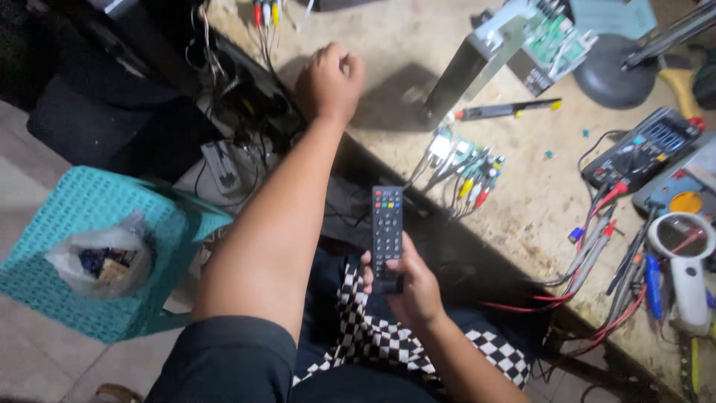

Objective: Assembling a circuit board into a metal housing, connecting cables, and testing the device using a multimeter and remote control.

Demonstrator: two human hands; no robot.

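Head view, left to right. A teal plastic stool [82, 246] stands on the floor at far left, a crumpled plastic bag [101, 261] resting on its seat. The left hand [329, 80] is stretched forward over the counter's [388, 52] near-left corner, fingers curled into a loose fist; whether anything is pinched inside cannot be told from this angle. Tangled dark cables [246, 104] lie just beside it, at the counter edge. The right hand [409, 287] grips a black remote control [387, 231] at its lower end, held upright above the lap, button face toward the camera so the keys can be read. Beyond it sits a small circuit board with coloured jacks [466, 168], then a metal chassis [477, 67] tilted up. Farther right: a multimeter [643, 148], red probe leads [597, 246], and a white handheld magnifier [682, 257], crowding the counter.
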